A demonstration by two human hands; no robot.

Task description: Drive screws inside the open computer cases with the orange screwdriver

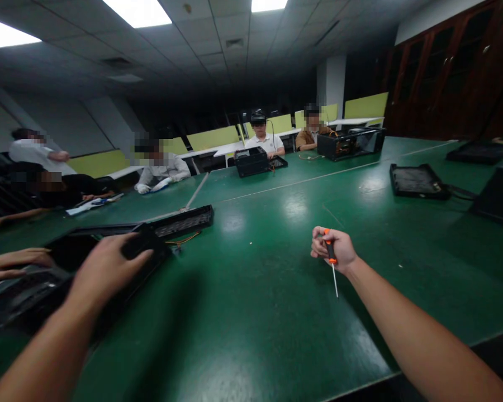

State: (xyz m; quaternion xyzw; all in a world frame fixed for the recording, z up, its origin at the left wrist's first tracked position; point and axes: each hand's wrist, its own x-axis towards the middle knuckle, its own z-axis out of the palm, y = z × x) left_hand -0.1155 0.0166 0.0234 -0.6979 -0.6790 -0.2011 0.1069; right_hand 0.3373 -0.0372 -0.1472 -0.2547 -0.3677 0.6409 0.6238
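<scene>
My right hand point(333, 247) is closed around a screwdriver point(331, 251) with an orange and black handle. Its thin metal shaft points down over the green table. On the left, my left hand point(109, 265) grips the upper edge of a black computer case point(146, 243), thumb and fingers apart with the dark edge between them. The fingertips are partly lost against the black case. Another person's hand point(19, 262) rests at the far left side of that case. A narrow black panel point(184, 220) and some orange wires point(186, 239) lie behind it.
The green table point(260, 290) stretches ahead. A shallow black panel point(417, 181) and a dark case point(501, 192) are on the right. Across the table, people sit by a black case point(251, 162) and a larger open case point(350, 145). Two tiny light bits lie on the tabletop.
</scene>
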